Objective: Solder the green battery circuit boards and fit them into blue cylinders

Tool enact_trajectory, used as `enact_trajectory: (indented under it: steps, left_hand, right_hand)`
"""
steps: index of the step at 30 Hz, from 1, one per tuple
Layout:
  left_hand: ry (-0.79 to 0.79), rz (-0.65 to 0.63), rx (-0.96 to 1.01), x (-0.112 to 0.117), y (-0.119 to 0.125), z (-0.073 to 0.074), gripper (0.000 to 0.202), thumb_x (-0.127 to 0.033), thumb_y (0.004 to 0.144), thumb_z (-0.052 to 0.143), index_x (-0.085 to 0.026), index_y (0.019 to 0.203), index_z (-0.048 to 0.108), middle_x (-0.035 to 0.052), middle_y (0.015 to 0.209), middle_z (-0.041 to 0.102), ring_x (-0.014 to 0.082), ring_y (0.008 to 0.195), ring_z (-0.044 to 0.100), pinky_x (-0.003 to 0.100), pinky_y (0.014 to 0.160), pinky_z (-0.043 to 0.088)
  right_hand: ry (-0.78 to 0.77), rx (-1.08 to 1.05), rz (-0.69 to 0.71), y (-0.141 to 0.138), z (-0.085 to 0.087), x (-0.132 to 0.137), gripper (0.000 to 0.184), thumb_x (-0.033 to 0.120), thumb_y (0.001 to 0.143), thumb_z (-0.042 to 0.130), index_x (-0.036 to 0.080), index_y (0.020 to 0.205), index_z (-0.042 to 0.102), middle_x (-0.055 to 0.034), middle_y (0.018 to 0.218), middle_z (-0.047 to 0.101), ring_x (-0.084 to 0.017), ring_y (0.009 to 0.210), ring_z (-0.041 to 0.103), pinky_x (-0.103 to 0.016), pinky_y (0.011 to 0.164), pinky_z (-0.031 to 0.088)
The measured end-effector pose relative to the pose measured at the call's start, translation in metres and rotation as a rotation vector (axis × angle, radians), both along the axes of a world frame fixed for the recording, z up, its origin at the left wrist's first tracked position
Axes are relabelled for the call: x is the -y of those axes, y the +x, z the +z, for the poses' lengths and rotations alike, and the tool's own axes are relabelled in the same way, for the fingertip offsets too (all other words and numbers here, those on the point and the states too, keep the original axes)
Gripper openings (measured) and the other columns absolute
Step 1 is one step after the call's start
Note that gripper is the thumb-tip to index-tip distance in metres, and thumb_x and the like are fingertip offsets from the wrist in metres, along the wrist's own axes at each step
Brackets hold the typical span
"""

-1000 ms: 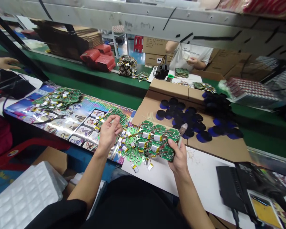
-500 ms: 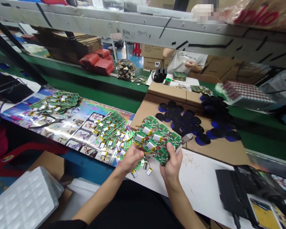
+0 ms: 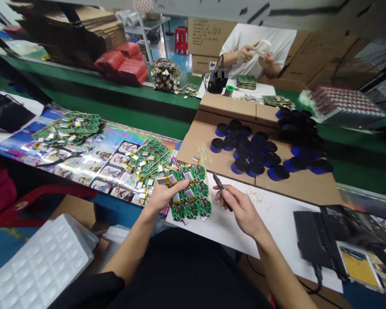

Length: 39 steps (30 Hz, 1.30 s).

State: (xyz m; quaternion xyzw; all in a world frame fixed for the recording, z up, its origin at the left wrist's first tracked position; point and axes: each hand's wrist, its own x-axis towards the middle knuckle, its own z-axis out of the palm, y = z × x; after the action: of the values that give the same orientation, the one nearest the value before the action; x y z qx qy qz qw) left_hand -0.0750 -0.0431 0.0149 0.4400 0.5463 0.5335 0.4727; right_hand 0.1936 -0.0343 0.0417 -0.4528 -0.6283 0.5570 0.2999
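My left hand (image 3: 162, 194) grips a panel of green circuit boards (image 3: 191, 193) with small silver batteries wired on, holding it tilted above the white sheet (image 3: 276, 223). My right hand (image 3: 239, 206) is closed round a small pair of cutters (image 3: 221, 189), just right of the panel and apart from it. A loose heap of the same green boards (image 3: 146, 165) lies left of my left hand on a glossy printed sheet (image 3: 93, 159). Another heap of green boards (image 3: 69, 128) sits farther left.
Dark blue round discs (image 3: 260, 150) are spread on flattened cardboard (image 3: 206, 141) behind the white sheet. A black device (image 3: 321, 240) lies at the right. White foam trays (image 3: 35, 262) sit low at the left. Across the green conveyor (image 3: 131, 107) another person (image 3: 257, 47) handles a white part.
My left hand came from the loose heap to the panel and took hold of it. My right hand let go of the panel and drew back right with the cutters. The view tilted down.
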Motion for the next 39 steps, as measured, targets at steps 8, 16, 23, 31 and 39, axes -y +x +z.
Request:
enact_trajectory:
  steps: [8, 16, 23, 31, 39]
  left_hand:
    - [-0.044, -0.045, -0.103, 0.005, 0.003, 0.009, 0.034, -0.048, 0.079, 0.084, -0.020, 0.078, 0.067, 0.0021, 0.079, 0.070, 0.0193, 0.076, 0.065, 0.032, 0.077, 0.054]
    - [-0.235, -0.091, 0.283, 0.006, 0.011, -0.003, 0.041, -0.049, 0.070, 0.091, -0.018, 0.088, 0.073, 0.0039, 0.088, 0.076, 0.0213, 0.079, 0.071, 0.034, 0.078, 0.059]
    - [-0.202, -0.073, 0.264, 0.003, 0.012, 0.001, 0.035, -0.044, 0.071, 0.092, -0.017, 0.081, 0.074, 0.0030, 0.084, 0.075, 0.0184, 0.076, 0.070, 0.029, 0.075, 0.058]
    - [-0.178, 0.017, 0.187, 0.003, 0.004, -0.005, 0.036, -0.044, 0.069, 0.093, -0.016, 0.082, 0.074, 0.0034, 0.086, 0.076, 0.0206, 0.079, 0.071, 0.031, 0.078, 0.058]
    - [-0.251, 0.010, 0.337, 0.003, 0.010, -0.004, 0.039, -0.044, 0.066, 0.095, -0.016, 0.083, 0.075, 0.0025, 0.083, 0.075, 0.0170, 0.070, 0.068, 0.028, 0.066, 0.057]
  right_hand:
    - [0.076, 0.175, 0.017, -0.011, -0.003, 0.005, 0.042, 0.055, 0.107, 0.050, 0.020, 0.109, 0.073, -0.0032, 0.085, 0.068, -0.016, 0.076, 0.059, -0.028, 0.071, 0.046]
    - [-0.421, -0.428, 0.104, -0.018, -0.022, 0.018, 0.048, 0.061, 0.103, 0.054, 0.018, 0.083, 0.062, -0.0017, 0.071, 0.060, -0.013, 0.055, 0.053, -0.026, 0.052, 0.043]
    - [-0.257, -0.271, 0.074, -0.013, -0.013, 0.017, 0.046, 0.058, 0.104, 0.057, 0.018, 0.082, 0.063, -0.0017, 0.075, 0.061, -0.014, 0.068, 0.055, -0.027, 0.062, 0.045]
    - [-0.225, -0.021, 0.030, -0.005, -0.017, 0.033, 0.047, 0.062, 0.103, 0.055, 0.019, 0.088, 0.067, -0.0005, 0.077, 0.060, -0.013, 0.067, 0.052, -0.026, 0.060, 0.041]
    - [-0.364, -0.238, 0.135, -0.008, -0.022, 0.032, 0.050, 0.060, 0.105, 0.051, 0.018, 0.084, 0.066, -0.0027, 0.077, 0.063, -0.015, 0.066, 0.056, -0.028, 0.061, 0.045]
